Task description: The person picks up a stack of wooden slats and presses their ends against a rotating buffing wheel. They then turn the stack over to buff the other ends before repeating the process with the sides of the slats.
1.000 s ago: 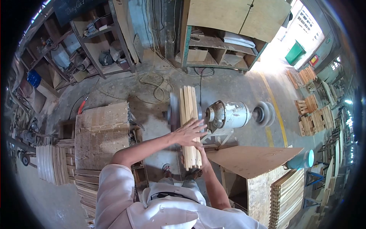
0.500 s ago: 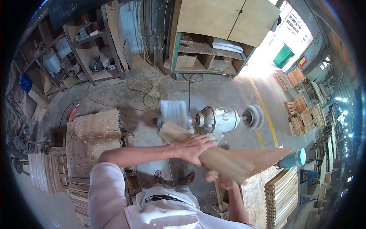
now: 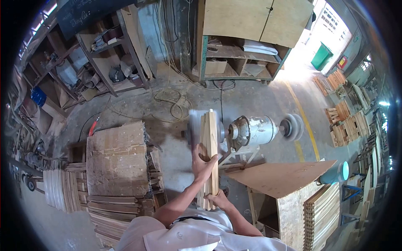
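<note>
My left hand [image 3: 203, 165] is wrapped round the middle of a bundle of long wooden strips [image 3: 213, 146], thumb and fingers on opposite sides. My right hand [image 3: 218, 200] grips the near end of the same bundle. The strips point away from me, with the far end in front of the blurred sanding drum [image 3: 195, 125]. Whether wood and drum touch is unclear. Right of the drum stands the white motor [image 3: 255, 130], with a blurred wheel [image 3: 292, 127] on its other side.
A cardboard-topped stand [image 3: 117, 163] is at the left, above stacked strips [image 3: 113, 211]. A brown board [image 3: 284, 178] and another stack of strips [image 3: 324, 213] lie at the right. A cabinet [image 3: 243, 54] stands behind the motor; hoses lie on the floor.
The bundle has swung from a blurred slant to pointing straight away from me. Both my hands have moved with it, and the brown board is now more exposed.
</note>
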Motion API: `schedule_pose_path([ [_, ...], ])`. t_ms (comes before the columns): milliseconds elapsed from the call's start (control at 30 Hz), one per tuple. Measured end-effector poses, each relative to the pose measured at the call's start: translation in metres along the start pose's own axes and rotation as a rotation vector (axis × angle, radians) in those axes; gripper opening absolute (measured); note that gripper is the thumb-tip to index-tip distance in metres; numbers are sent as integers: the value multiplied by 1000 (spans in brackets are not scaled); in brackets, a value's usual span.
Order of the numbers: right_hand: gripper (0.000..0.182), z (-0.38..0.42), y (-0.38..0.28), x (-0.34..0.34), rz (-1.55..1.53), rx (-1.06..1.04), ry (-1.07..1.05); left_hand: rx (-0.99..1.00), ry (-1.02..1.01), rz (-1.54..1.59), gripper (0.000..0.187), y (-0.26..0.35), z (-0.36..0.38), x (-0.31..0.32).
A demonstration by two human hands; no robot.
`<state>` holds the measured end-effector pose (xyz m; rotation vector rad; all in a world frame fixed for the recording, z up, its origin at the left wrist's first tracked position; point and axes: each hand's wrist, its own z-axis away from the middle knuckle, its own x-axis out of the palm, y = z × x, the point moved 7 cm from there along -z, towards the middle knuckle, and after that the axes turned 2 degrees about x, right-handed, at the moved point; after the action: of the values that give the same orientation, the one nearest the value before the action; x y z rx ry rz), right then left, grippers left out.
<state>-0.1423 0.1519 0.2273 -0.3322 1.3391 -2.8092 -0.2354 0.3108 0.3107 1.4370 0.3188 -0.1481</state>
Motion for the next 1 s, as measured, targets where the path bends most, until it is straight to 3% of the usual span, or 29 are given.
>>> schedule_pose_path([
  [67, 47, -14, 11, 0, -116, 14, -47, 162, 58, -164, 97, 0, 2, -2],
  [133, 52, -22, 7, 7, -334, 34, -130, 117, -19, -168, 99, 10, -1, -1],
  [233, 59, -48, -3, 2, -505, 143, -270, 403, -120, -379, 85, 28, -13, 12],
  [367, 54, -81, -37, 11, -709, 70, -454, 511, -145, -763, 71, 31, -42, 26],
  [500, 55, -82, -56, 21, -727, 6, -382, 524, -159, -815, 66, 25, -55, 32],
  [733, 60, -33, -12, 23, -709, 67, -358, 585, -255, -777, 67, 20, -12, 35],
  [800, 62, -49, -13, 15, -681, 68, -345, 647, -199, -762, 70, 20, -22, 41],
  [867, 60, -72, -38, -4, -565, 106, -197, 641, -198, -798, 69, 20, -56, 51],
  [1000, 56, -104, -86, -14, -499, 86, -193, 577, -204, -839, 68, 20, -118, 62],
])
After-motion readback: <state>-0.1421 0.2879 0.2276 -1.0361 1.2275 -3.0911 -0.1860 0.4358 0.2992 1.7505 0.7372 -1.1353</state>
